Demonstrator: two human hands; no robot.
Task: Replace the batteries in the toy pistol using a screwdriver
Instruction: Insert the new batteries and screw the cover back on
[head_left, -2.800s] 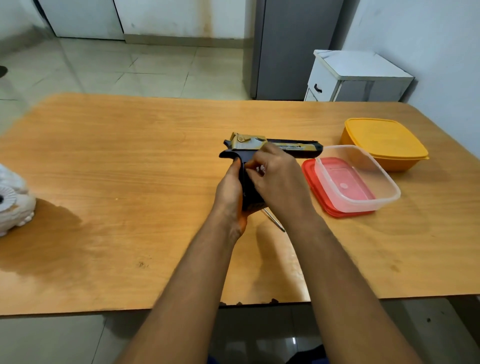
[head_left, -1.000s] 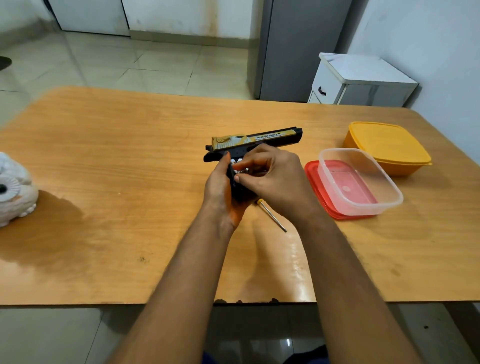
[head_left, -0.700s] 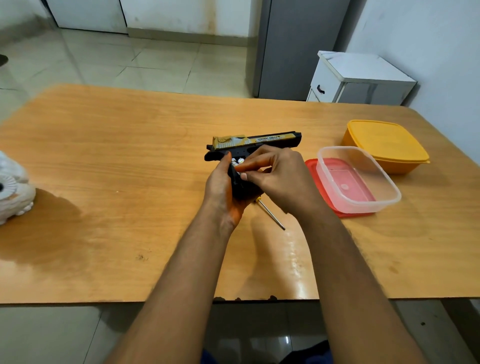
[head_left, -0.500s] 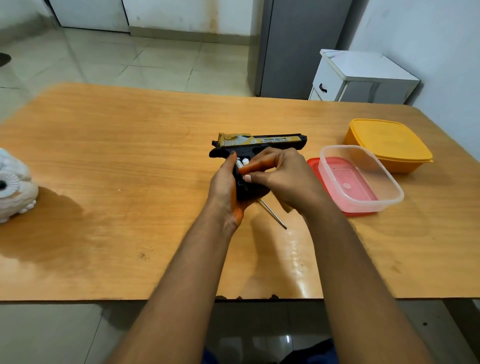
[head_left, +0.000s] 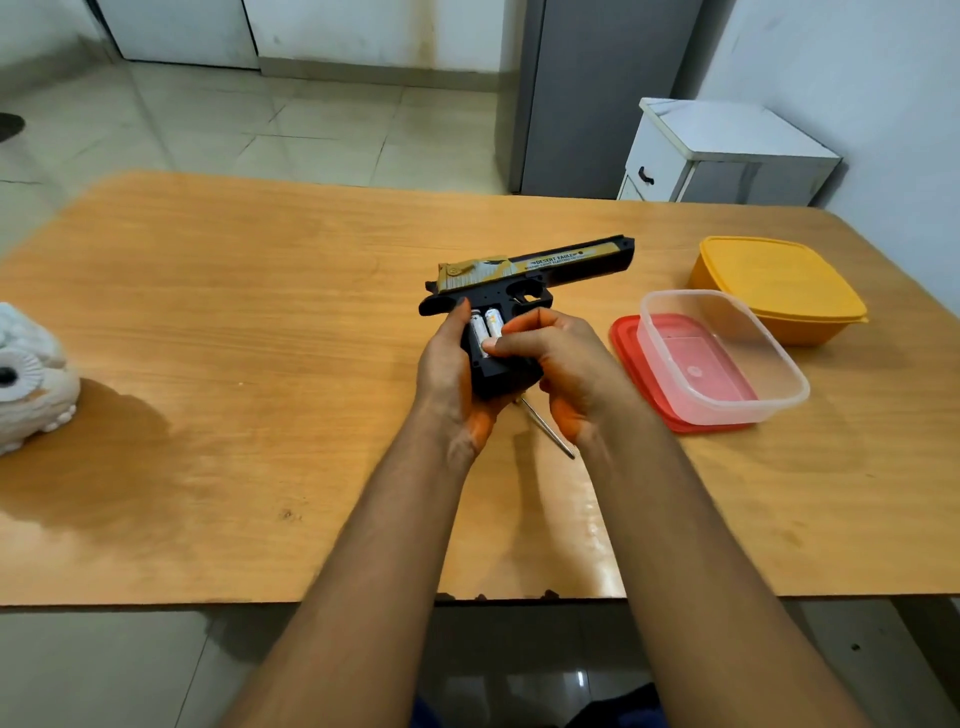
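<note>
A black and gold toy pistol (head_left: 540, 270) is held above the wooden table (head_left: 234, 338), barrel pointing right. Its grip is open and two white batteries (head_left: 485, 325) sit side by side inside it. My left hand (head_left: 449, 379) wraps the grip from the left. My right hand (head_left: 558, 364) holds the grip from the right, with its thumb pressing on the batteries. A thin screwdriver (head_left: 548, 428) lies on the table under my hands; its handle is hidden.
A clear plastic box (head_left: 727, 358) rests on a red lid (head_left: 631, 358) right of my hands. A yellow lidded box (head_left: 779, 286) stands behind it. A white ornament (head_left: 31, 384) sits at the left edge. A white cabinet (head_left: 727, 156) stands beyond the table.
The pistol's grip compartment now shows two batteries; my right thumb has shifted onto them. The pistol has tilted slightly, barrel end higher. The screwdriver has stayed on the table.
</note>
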